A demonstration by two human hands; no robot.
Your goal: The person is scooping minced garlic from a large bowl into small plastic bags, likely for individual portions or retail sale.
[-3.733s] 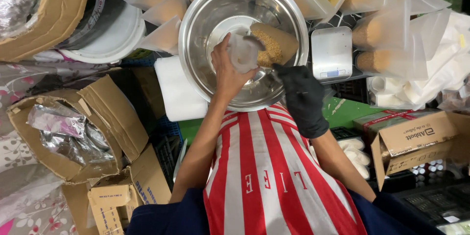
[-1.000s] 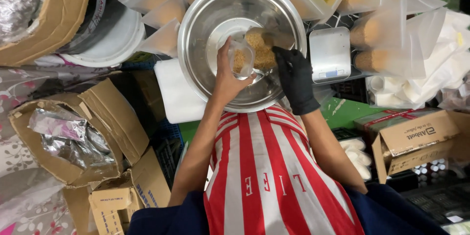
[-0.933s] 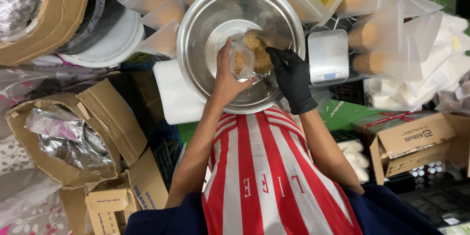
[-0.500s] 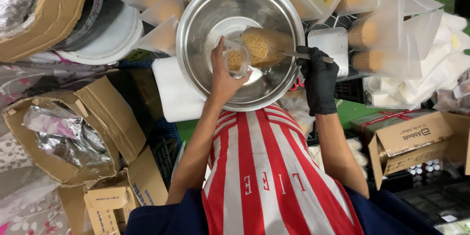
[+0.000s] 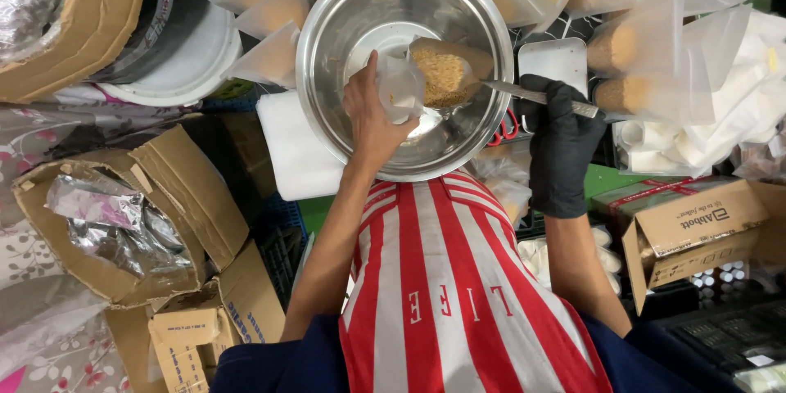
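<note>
My bare left hand (image 5: 370,117) holds a small clear plastic bag (image 5: 400,88) upright over a large steel bowl (image 5: 321,106). My right hand (image 5: 560,144), in a black glove, grips the thin metal handle of a scoop (image 5: 447,73) at the bowl's right rim. The scoop is heaped with tan grain and lies just right of the bag's mouth, touching or nearly touching it. A red-and-white striped apron (image 5: 442,278) fills the view below the bowl.
Several clear bags of tan grain (image 5: 630,41) ring the far side of the bowl. A white scale (image 5: 557,61) sits to its right and a white slab (image 5: 293,151) to its left. Open cardboard boxes with foil bags (image 5: 115,221) stand left; another box (image 5: 696,225) stands right.
My gloved right hand has drawn back from the bag to the bowl's right rim. The scoop is now heaped with grain beside the bag. My left hand has barely moved.
</note>
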